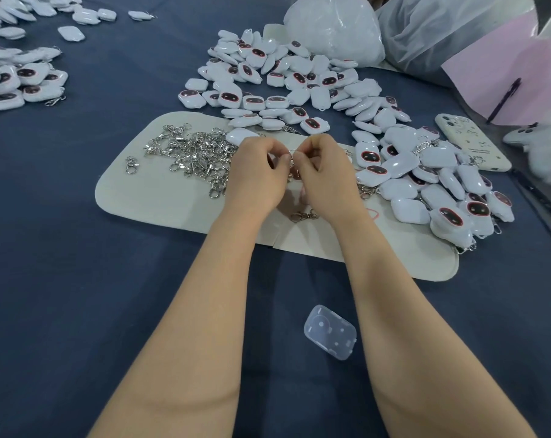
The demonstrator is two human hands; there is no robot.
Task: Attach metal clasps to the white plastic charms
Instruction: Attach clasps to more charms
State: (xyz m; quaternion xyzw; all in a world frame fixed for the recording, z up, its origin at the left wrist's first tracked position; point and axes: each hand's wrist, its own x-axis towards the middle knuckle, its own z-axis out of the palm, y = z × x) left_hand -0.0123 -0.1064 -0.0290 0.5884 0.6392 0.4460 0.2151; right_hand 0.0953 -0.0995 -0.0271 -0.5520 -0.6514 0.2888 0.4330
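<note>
"What did the person have hold of?"

"One metal clasp (292, 153), held just above the cream mat (160, 200). The left hand (255, 175) pinched one side of its ring between thumb and fingertips, and the right hand (324, 177) pinched the other. The fingers hid whether a charm hung on it."

"Fiddly work?"

"I'd say so. The clasp looked light, stiff and slick, and likely to slip out of a loose pinch. I judged it was best taken by the ring itself, close to the gap. The white charms (283, 80) looked like hard glossy shells that were light and apt to slide. Those I'd hold by the flat faces near the loop end."

"How many of each?"

"There was one clasp in the hands. One loose clasp (302, 215) lay between the wrists, and one stray clasp (131, 165) lay near the mat's left end. The clasp heap (192, 153) beside the left hand was too tangled to count. The charms ran to dozens beyond the mat. A second heap, the finished charms (425, 175), lay to the right with clasps showing on several. More piles (18, 80) lay far left on the table (78, 279). There was also one phone (470, 142) and one clear plastic case (330, 331)."
</note>
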